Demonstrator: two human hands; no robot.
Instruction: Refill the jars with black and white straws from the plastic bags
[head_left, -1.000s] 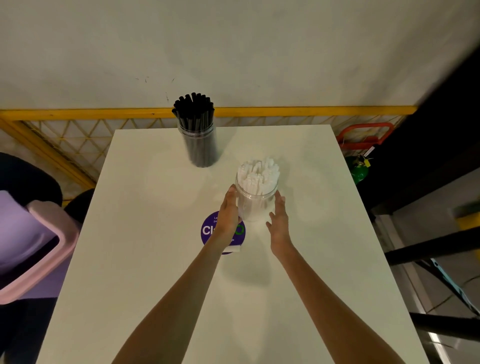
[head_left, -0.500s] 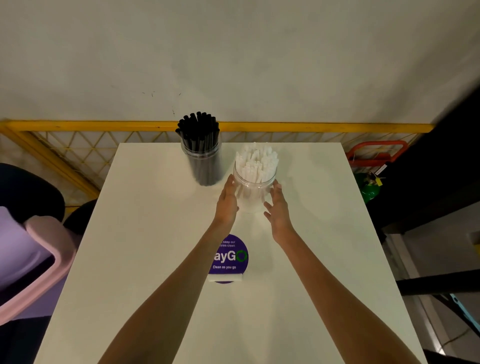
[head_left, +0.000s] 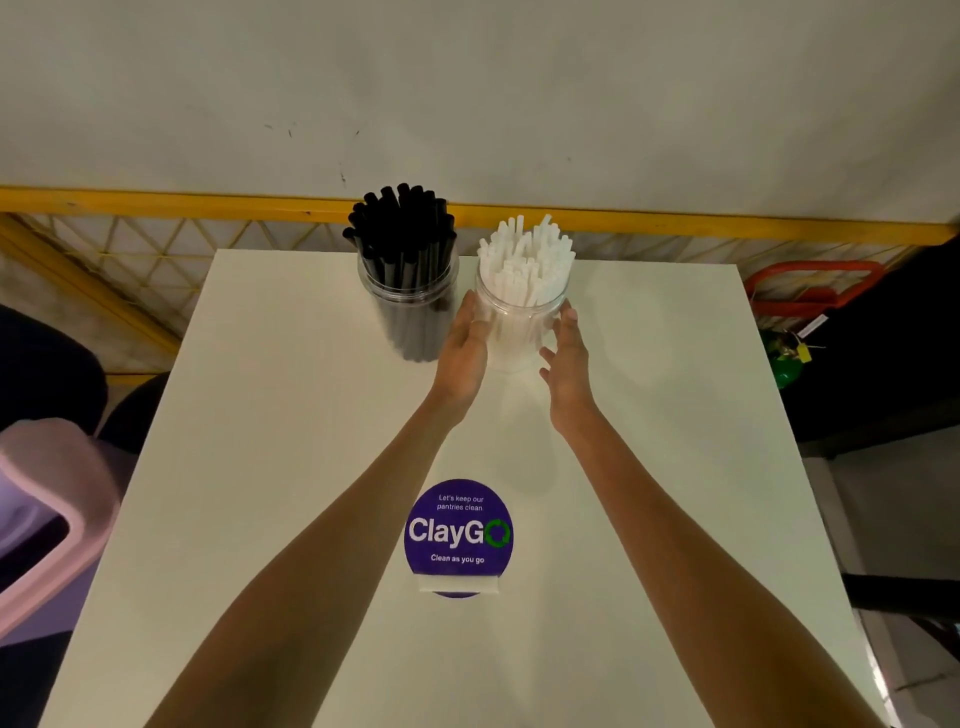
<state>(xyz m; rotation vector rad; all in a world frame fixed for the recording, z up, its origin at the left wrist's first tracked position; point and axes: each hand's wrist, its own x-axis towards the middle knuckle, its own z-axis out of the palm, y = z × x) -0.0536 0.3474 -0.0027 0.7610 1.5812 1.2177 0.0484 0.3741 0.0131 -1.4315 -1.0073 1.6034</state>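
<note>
Black straws (head_left: 402, 228) fill the clear jar (head_left: 410, 322) at the far edge of the worktop (head_left: 291, 426); just right of it the left hand (head_left: 462, 358) lies flat-fingered against the white-straw jar (head_left: 519, 317), and the right hand (head_left: 569, 369) flanks the other side, fingertips at the wall — each grip wide, curled round nothing. To seat this jar well, I judge, press evenly with both palms, low on the wall, and let go gently — the tall straws make it top-heavy

White tabletop (head_left: 291, 467); jar of black straws (head_left: 408, 312) and jar of white straws (head_left: 522, 312) upright side by side at far edge; round purple ClayGo sticker (head_left: 458, 535) nearer, at centre.
</note>
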